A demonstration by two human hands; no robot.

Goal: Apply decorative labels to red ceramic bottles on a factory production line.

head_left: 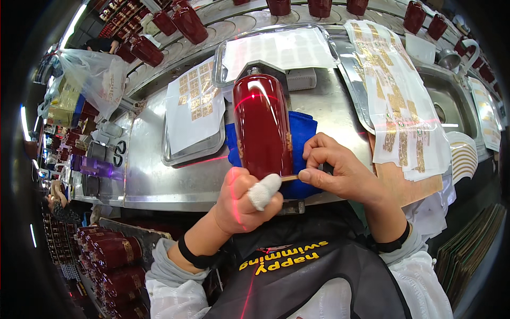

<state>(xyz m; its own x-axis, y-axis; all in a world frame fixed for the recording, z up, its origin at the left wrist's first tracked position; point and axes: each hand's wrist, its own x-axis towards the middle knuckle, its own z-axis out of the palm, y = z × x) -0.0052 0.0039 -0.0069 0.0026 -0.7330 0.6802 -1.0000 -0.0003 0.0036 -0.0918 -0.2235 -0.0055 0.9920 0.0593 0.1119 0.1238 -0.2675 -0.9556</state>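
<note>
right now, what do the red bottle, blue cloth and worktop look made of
Red bottle: probably glass or glazed ceramic, glossy, with sharp highlights down its side.
Blue cloth: woven or knitted fabric, matte and creased; fibre unclear.
Worktop: likely stainless steel, grey with a metallic sheen.

The bottle at centre is deep red, the cloth blue; upper-right sheets carry gold patterns on white; the lower-centre apron is black with yellow lettering.
</note>
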